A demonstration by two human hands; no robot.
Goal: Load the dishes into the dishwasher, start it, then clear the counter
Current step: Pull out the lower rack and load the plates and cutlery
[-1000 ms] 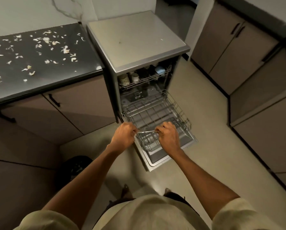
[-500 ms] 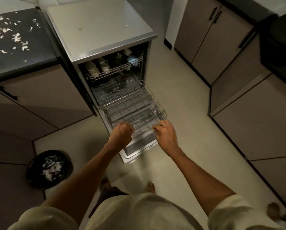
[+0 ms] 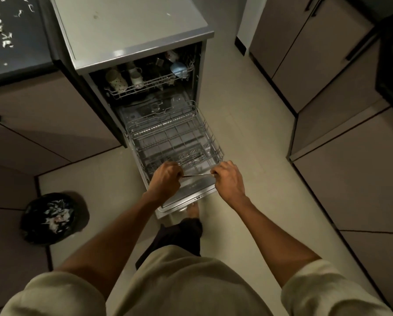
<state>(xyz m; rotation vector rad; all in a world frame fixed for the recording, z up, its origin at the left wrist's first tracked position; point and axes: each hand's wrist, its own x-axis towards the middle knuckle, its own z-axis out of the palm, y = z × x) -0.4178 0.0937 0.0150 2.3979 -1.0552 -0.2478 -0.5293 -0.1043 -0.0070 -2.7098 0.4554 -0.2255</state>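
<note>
The dishwasher (image 3: 131, 23) stands open with its door (image 3: 186, 199) folded down. Its wire lower rack (image 3: 168, 135) is pulled out over the door and looks almost bare. My left hand (image 3: 165, 179) and my right hand (image 3: 228, 179) both grip the thin front rail of this rack, a short stretch of wire showing between them. The upper rack (image 3: 145, 84) sits inside and holds several cups (image 3: 117, 80) and a pale blue bowl (image 3: 178, 68). White scraps lie scattered on the dark counter (image 3: 15, 42) at the upper left.
A round black bin (image 3: 52, 217) with white scraps in it stands on the floor to the left. Brown cabinets (image 3: 350, 156) line the right side, with a strip of floor between them and the dishwasher. My foot is just under the door's front edge.
Both hands keep their grip on the rack's front rail. The view has shifted, so the counter slid to the left edge and the bin came into sight.
</note>
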